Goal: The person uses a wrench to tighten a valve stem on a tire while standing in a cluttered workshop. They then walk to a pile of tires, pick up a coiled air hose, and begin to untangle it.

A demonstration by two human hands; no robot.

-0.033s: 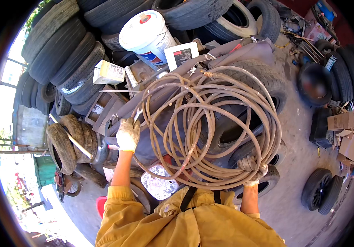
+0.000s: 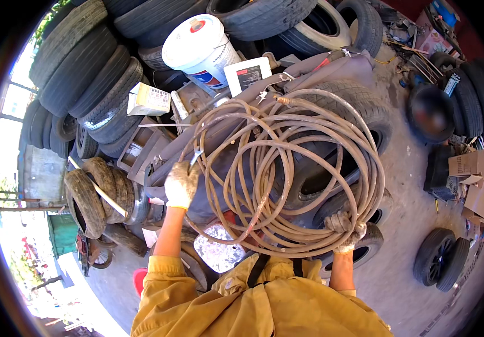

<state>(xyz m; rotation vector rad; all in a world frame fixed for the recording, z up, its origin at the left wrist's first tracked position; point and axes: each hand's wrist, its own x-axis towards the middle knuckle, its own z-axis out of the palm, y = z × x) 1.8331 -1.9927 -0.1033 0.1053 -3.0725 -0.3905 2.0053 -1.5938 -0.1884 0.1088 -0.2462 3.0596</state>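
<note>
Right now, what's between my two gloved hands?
In the head view, loops of the brown hose lie between your left hand and right hand.

Both bare forearms extend forward from the cuffs of mustard-yellow sleeves (image 2: 166, 267). The left forearm (image 2: 168, 233) slants slightly rightward toward the left hand (image 2: 181, 185), which is gloved in pale, soiled fabric, its fingers curled into a grip. The right forearm (image 2: 342, 272) stands nearly straight; the right hand (image 2: 345, 229), lower in view and well apart, wears a grimy glove, its fingers bent in a closed grasp.
</note>
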